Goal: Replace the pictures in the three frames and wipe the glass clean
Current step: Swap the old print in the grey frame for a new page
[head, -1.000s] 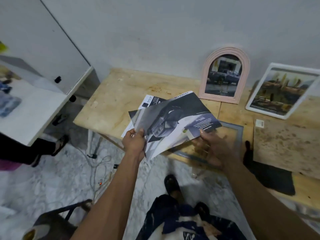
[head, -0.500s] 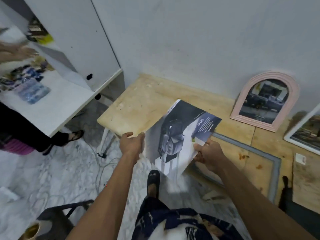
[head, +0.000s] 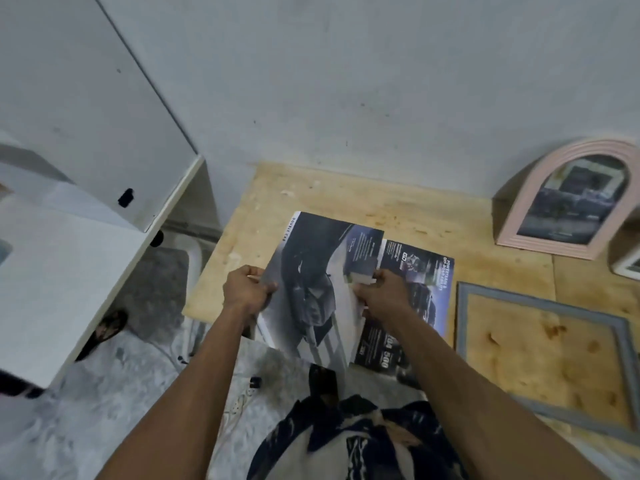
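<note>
A white cabinet (head: 86,109) stands at far left. The left hand (head: 246,292) pinches the left edge of a dark car brochure page (head: 311,289), held over the wooden table (head: 398,209); the right hand (head: 382,295) pinches its right side, above a second printed sheet (head: 420,282). Rightward, a grey frame (head: 543,299) lies flat; a pink arched frame (head: 571,199) leans against the wall.

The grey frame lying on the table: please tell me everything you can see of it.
The grey frame is a thin rectangular border, dull blue-grey, material unclear. It lies flat on the wooden table, right of the printed sheets. It holds no picture; bare wood shows through its opening. Its right side is cut off by the image edge. No hand touches it.
</note>
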### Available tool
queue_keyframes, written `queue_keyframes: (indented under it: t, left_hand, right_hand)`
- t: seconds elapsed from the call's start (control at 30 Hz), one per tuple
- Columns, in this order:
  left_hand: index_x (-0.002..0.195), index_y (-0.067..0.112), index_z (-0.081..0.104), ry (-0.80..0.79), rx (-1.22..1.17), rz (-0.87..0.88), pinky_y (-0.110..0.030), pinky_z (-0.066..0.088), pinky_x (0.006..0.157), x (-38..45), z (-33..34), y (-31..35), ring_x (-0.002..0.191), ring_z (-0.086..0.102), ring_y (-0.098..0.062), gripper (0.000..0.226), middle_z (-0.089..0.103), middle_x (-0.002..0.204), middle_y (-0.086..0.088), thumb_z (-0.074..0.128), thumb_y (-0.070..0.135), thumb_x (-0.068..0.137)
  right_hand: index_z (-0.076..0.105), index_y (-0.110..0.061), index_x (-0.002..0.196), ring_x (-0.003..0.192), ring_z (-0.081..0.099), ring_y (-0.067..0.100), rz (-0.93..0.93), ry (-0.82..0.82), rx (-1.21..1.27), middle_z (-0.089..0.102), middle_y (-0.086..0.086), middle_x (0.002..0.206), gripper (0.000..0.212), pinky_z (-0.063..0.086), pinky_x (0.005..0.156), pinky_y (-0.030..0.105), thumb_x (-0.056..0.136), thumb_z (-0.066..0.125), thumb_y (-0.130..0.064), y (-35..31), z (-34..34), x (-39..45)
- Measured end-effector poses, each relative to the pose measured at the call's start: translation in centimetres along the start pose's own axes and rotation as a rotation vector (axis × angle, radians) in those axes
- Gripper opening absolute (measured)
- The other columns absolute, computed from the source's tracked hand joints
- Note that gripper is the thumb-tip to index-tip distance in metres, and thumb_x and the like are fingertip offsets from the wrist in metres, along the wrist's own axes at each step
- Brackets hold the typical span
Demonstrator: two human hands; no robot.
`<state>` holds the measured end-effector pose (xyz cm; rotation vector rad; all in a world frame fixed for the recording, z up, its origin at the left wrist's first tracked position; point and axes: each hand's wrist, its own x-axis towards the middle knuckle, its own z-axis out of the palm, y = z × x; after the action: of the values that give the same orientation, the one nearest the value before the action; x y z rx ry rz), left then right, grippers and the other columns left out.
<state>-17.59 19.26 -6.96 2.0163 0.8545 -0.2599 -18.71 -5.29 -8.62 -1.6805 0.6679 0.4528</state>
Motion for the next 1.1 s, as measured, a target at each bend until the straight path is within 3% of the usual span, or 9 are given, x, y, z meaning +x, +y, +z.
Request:
queue_keyframes:
  t: [0.17, 0.27, 0.4, 0.53, 0.77, 0.93, 1.1]
  left_hand:
    - [0.095, 0.008, 0.069, -0.024, 0.077, 0.008, -0.020, 0.043, 0.051, 3.6, -1.4, -1.9, 0.068, 0.062, -0.015, 0.022, 0.070, 0.084, -0.007, 0.082, 0.010, 0.078]
    - [0.104, 0.012, 0.070, -0.019, 0.135, 0.016, -0.027, 0.052, 0.066, 5.0, -1.5, -2.2, 0.082, 0.067, -0.026, 0.031, 0.071, 0.094, -0.010, 0.083, 0.016, 0.076]
    - [0.108, 0.011, 0.068, -0.007, 0.199, 0.034, -0.035, 0.056, 0.079, 6.5, -1.2, -2.4, 0.093, 0.068, -0.032, 0.038, 0.072, 0.103, -0.014, 0.084, 0.018, 0.074]
    - [0.109, 0.010, 0.067, -0.045, 0.286, 0.057, -0.031, 0.050, 0.074, 7.5, -1.1, -2.4, 0.096, 0.067, -0.032, 0.042, 0.071, 0.106, -0.013, 0.085, 0.020, 0.073]
    - [0.123, 0.008, 0.063, -0.103, 0.431, 0.105, -0.036, 0.051, 0.076, 8.3, -0.4, -2.3, 0.107, 0.064, -0.035, 0.059, 0.067, 0.118, -0.014, 0.086, 0.024, 0.071]
    - [0.126, 0.011, 0.057, -0.095, 0.606, 0.136, -0.048, 0.052, 0.091, 8.3, 0.0, -2.6, 0.118, 0.053, -0.035, 0.061, 0.055, 0.128, -0.013, 0.080, 0.031, 0.074]
    - [0.135, 0.014, 0.048, -0.032, 0.644, 0.193, -0.051, 0.044, 0.096, 7.3, 0.8, -1.8, 0.122, 0.048, -0.035, 0.070, 0.050, 0.132, -0.012, 0.073, 0.046, 0.078]
  right_hand:
    - [0.060, -0.027, 0.102, 0.089, 0.067, 0.031, 0.014, 0.043, -0.092, 0.070, 0.006, 0.097, 0.023, 0.056, 0.077, 0.045, 0.081, 0.062, -0.019, -0.3, 4.6, 0.5]
    - [0.062, -0.020, 0.115, 0.099, 0.065, 0.031, 0.015, 0.053, -0.178, 0.068, 0.008, 0.109, 0.031, 0.055, 0.088, 0.044, 0.084, 0.061, -0.016, -1.1, 6.0, 1.0]
    - [0.050, -0.008, 0.132, 0.109, 0.061, 0.034, 0.037, 0.069, -0.290, 0.062, 0.012, 0.123, 0.045, 0.052, 0.094, 0.046, 0.088, 0.059, -0.011, -1.5, 7.3, 2.6]
    - [0.058, -0.015, 0.123, 0.102, 0.064, 0.029, 0.080, 0.100, -0.301, 0.067, 0.007, 0.113, 0.034, 0.055, 0.091, 0.044, 0.089, 0.058, -0.011, -1.3, 8.3, 3.6]
    - [0.055, -0.007, 0.127, 0.103, 0.063, 0.033, 0.103, 0.115, -0.323, 0.063, 0.011, 0.115, 0.032, 0.053, 0.093, 0.046, 0.095, 0.057, -0.015, -1.1, 8.8, 4.1]
    - [0.062, -0.011, 0.111, 0.099, 0.065, 0.029, 0.091, 0.073, -0.380, 0.067, 0.008, 0.109, 0.024, 0.055, 0.091, 0.046, 0.091, 0.063, -0.024, -0.8, 8.7, 4.4]
    - [0.055, -0.012, 0.128, 0.095, 0.067, 0.024, 0.123, 0.161, -0.223, 0.069, 0.005, 0.103, 0.042, 0.056, 0.088, 0.039, 0.088, 0.065, -0.021, -0.8, 6.8, 4.3]
